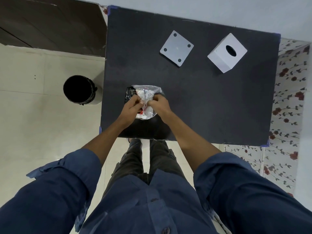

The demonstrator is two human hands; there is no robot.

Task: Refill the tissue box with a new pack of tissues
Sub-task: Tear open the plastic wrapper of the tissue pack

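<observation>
Taking the black matte table top (211, 102) as the landmark: to its left, on the pale floor, stands a round black waste bin (79, 89), close to the table's edge but not touching it.

On the table, near its front edge and toward the left side, lies the crinkled clear plastic pack of white tissues (145, 96). Its long axis seems to run away from the person, toward the far edge. The person's left hand (130, 107) pinches the wrapper from the left, fingers curled closed on the film. The right hand (159, 105) does the same from the right, also closed on the film. Both hands meet at the middle of the pack, almost touching, so I judge the wrapper is about to be torn open.

Further right and toward the far edge lies a flat square white base plate with four dark round feet (176, 48). To its right stands the white cube tissue box cover with an oval hole (227, 53), well apart from the pack. The right hand is the nearer one to it.
</observation>
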